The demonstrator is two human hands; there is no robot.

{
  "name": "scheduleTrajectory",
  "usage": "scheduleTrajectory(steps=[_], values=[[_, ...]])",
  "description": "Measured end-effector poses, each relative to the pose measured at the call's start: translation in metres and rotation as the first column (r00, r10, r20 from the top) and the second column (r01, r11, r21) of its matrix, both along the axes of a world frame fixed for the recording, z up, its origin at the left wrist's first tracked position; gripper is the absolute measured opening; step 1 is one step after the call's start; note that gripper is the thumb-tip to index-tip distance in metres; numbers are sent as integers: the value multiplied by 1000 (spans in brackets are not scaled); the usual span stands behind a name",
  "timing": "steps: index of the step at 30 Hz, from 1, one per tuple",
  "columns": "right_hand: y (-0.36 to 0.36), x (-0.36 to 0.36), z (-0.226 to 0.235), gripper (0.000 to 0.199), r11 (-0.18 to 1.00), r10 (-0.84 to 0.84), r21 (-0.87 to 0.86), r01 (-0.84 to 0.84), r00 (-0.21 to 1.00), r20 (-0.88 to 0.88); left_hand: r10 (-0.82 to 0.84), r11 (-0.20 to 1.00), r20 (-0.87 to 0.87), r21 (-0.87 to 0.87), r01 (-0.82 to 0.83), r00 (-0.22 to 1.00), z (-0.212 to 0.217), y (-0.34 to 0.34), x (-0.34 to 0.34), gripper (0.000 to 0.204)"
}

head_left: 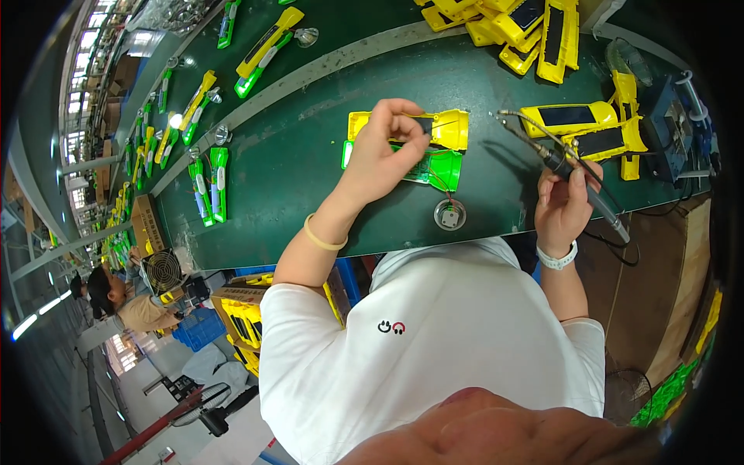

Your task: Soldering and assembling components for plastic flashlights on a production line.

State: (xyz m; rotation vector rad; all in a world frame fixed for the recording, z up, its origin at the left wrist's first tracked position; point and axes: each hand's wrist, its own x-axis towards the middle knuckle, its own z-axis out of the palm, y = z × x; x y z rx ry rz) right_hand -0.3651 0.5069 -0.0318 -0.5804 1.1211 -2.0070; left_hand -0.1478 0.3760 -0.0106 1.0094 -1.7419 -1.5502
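Note:
My right hand (564, 203) grips a soldering iron (556, 161) with a cable, its tip pointing up and left over the green bench. My left hand (385, 151) is closed in a pinch above a yellow plastic casing half (451, 130); what its fingers hold, if anything, is too small to make out. Just nearer than the yellow half lies a green casing half (445, 170) with a circuit board inside, partly hidden by my left hand. Thin wires run from it to a round silver lamp head (449, 215) near the bench edge.
Yellow casings with dark panels (535, 35) are piled at the far right, and more (570, 116) lie beside a blue soldering station (668, 116). Green and yellow lamp units (218, 184) stand along the left. A box of yellow parts (244, 318) sits below the bench; another person (139, 306) works beyond.

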Motion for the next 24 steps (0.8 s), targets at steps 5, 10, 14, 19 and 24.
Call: scheduleTrajectory(steps=[5,10,14,19,24], values=[[-39,13,23,18,989,137,53,-139,990,39,-39,767,426,-567,300,904,-8,12,-6,17],[-72,22,8,23,952,293,161,-262,930,-220,65,755,334,-633,173,940,-12,9,8,11],[-71,25,0,24,933,336,145,-329,941,-30,120,691,351,-701,175,929,-15,-2,12,11],[-43,5,0,18,931,331,188,-314,941,-67,20,780,469,-560,279,883,-11,-4,15,9],[-32,7,-5,21,927,354,183,-327,924,-143,-44,755,464,-565,333,885,-8,-10,17,8]])
